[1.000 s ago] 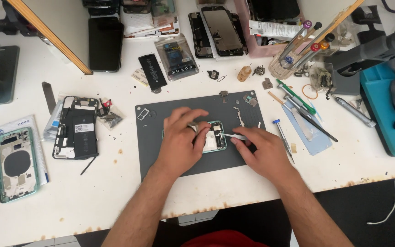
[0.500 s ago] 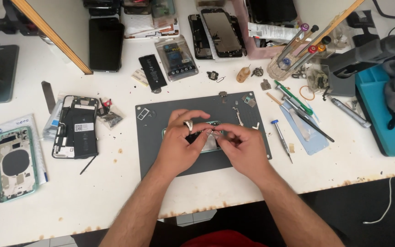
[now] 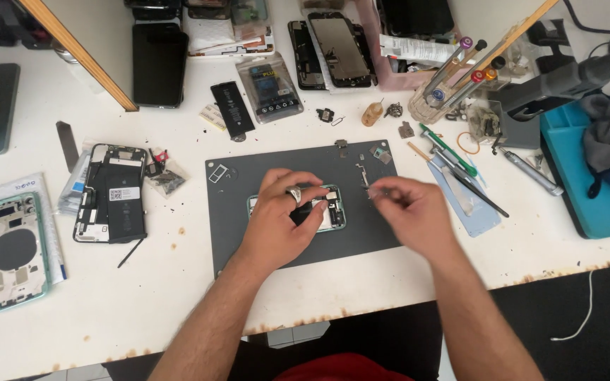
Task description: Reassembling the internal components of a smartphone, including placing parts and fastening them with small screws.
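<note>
Left hand (image 3: 280,215) pressed on green phone frame (image 3: 333,212) at grey mat (image 3: 234,233) centre, fingers curled. Right hand (image 3: 411,208) fingertips pinched on tiny part, blurred. Mid-disassembly; next needs steady fine placement.

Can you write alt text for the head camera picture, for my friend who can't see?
A person's left hand presses on an opened green phone on a dark grey mat, while the right hand pinches something tiny beside it.
</note>
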